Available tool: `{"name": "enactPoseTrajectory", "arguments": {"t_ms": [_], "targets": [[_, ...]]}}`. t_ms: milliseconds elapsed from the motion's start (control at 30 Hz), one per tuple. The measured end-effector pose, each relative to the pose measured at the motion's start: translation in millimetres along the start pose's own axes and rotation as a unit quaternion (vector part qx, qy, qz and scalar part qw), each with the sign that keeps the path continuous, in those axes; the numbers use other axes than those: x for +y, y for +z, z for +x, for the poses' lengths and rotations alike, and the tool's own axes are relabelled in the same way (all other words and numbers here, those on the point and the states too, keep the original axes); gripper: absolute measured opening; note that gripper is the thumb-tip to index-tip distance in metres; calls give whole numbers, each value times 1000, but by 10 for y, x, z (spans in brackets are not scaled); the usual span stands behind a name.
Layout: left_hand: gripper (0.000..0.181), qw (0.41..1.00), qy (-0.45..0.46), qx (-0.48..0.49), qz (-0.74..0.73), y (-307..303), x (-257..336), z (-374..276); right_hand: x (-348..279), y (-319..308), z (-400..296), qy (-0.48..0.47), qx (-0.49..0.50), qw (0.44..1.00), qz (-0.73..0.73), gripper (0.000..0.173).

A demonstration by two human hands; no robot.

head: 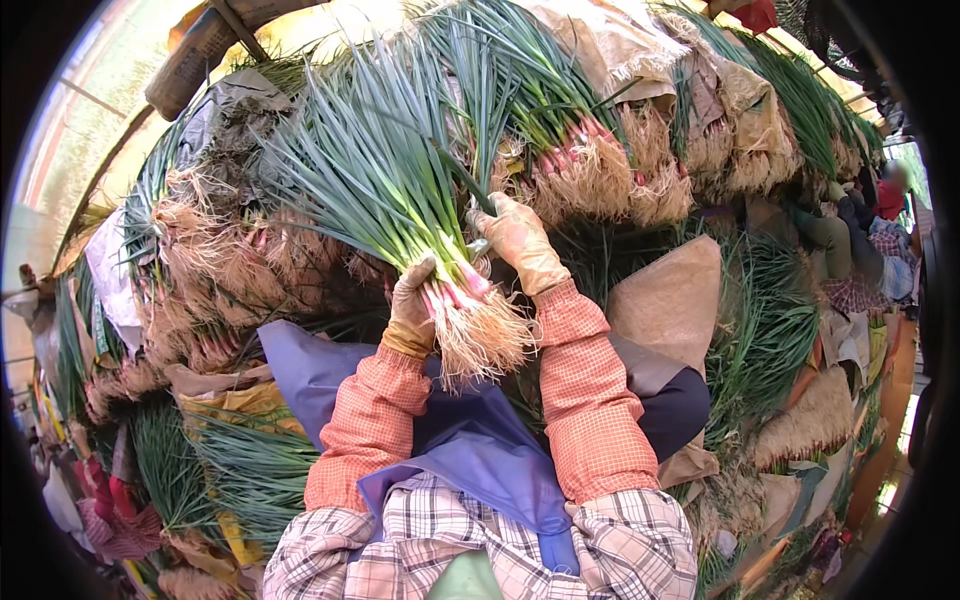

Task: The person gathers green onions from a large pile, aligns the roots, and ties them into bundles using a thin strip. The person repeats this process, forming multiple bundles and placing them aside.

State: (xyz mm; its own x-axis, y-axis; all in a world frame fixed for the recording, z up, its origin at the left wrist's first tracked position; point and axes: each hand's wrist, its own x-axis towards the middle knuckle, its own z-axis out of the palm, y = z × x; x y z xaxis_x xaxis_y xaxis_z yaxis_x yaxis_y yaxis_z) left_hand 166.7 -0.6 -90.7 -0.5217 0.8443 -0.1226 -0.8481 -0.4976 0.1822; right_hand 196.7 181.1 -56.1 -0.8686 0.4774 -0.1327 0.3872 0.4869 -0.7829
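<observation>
A large bunch of green onions (397, 187) is held up before me, leaves toward the top, with pink-white stems (455, 289) and a tuft of pale roots (484, 337) hanging low. My left hand (412, 304), in a soiled tan glove, grips the bunch by its stems from the left. At its right side is my right hand (521, 240), gloved alike, with thumb and fingers closed around a dark green leaf (471, 184) that stands out from the bunch. Something small and pale shows just under those fingers; I cannot tell what it is.
Stacked green onions (581, 169) line the bank ahead, roots facing me, partly under woven sacks (615, 45). A blue apron (457, 427) covers my lap. More onions lie at left (247, 465) and right (772, 330). Another person (862, 240) sits at far right.
</observation>
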Motion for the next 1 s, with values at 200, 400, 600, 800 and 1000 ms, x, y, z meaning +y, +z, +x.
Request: {"name": "enactPoseTrajectory", "arguments": {"t_ms": [200,400,600,800,1000], "targets": [[53,998,34,32,38,224,-11,-13,89,45,-242,136,-103,810,561,27],[64,999,-13,3,-49,305,44,-141,-72,43,-6,115,-117,831,531,29],[60,998,7,18,55,77,11,-128,-17,311,-297,97,-37,816,569,22],[59,1000,2,7,13,35,20,-133,33,429,-303,128,-9,515,848,19],[65,991,65,15,-112,383,96,-317,0,-246,198,68,70,873,478,19]]}}
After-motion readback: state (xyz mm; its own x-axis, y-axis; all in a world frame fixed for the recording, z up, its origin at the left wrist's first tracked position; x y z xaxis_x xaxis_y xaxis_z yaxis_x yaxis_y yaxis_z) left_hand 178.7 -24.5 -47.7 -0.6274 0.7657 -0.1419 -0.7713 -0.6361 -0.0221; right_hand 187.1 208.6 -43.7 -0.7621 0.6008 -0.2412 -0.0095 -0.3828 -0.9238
